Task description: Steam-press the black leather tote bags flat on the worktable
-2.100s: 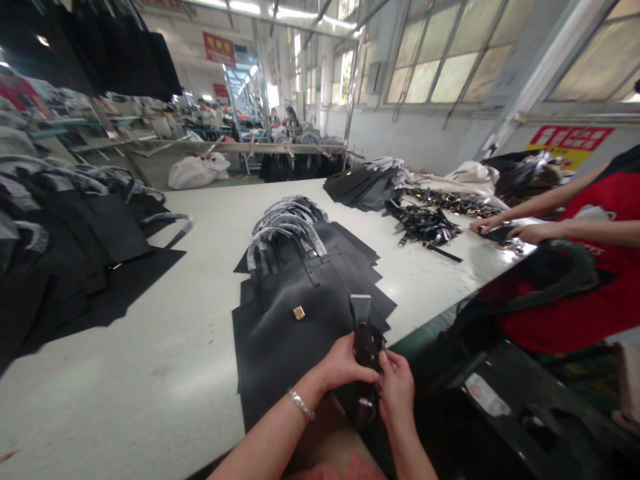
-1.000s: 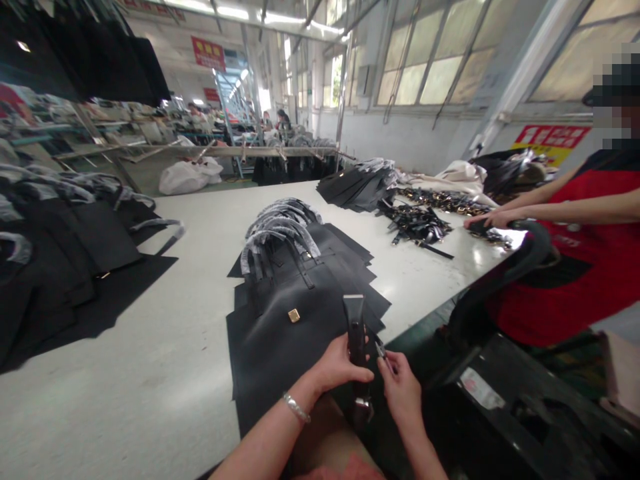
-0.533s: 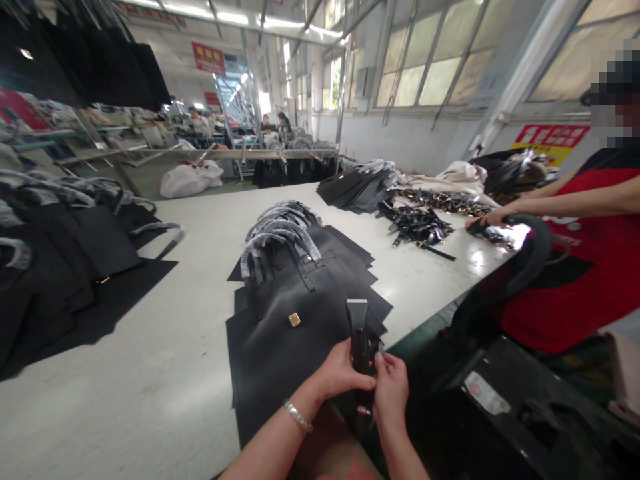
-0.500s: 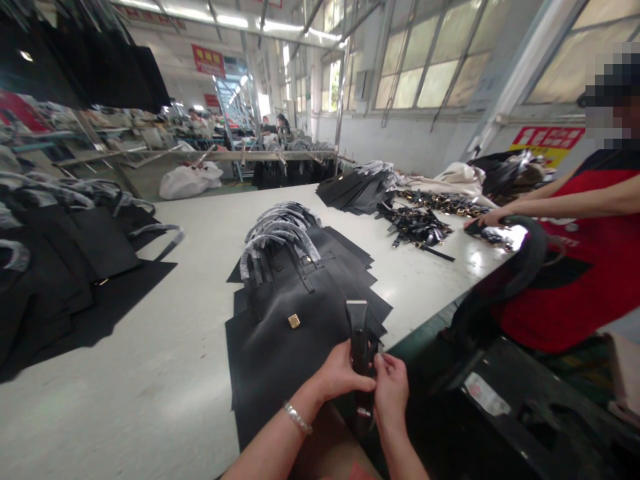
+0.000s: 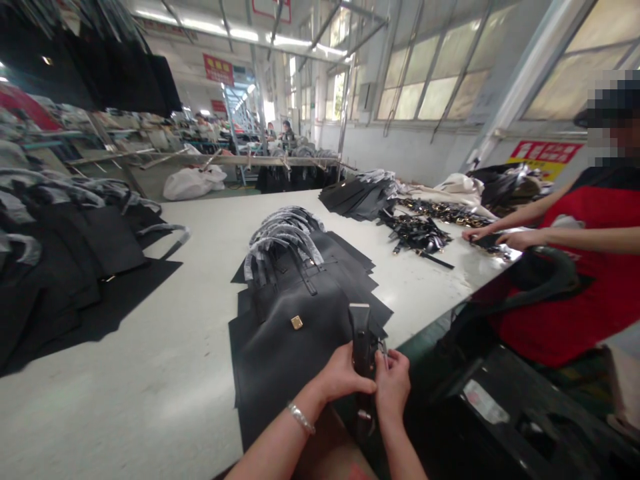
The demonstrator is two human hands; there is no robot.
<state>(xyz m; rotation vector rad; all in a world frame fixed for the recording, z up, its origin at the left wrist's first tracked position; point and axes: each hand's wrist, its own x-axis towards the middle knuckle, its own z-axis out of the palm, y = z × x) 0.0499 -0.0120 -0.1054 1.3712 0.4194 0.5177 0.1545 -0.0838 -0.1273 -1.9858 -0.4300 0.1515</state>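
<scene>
My left hand is closed around a black strap with a wide, pale-edged top and a shiny fitting near its lower end. My right hand sits close against it on the right, fingers pinched on a small metallic piece, perhaps a buckle; the fingers partly hide it. Both hands are over the near right edge of a stack of black handbags. The top bag carries a square gold plate, and the wrapped handles point away from me.
More black handbags are piled on the white table at left. Another bag stack and a heap of black straps lie toward the back right. A co-worker in a red apron handles pieces at the right edge, beside a black chair-like frame.
The view has tilted slightly. My right fingers have shifted a little, and more of the metallic piece shows. The co-worker's hands have moved; both now show at the pieces on the table.
</scene>
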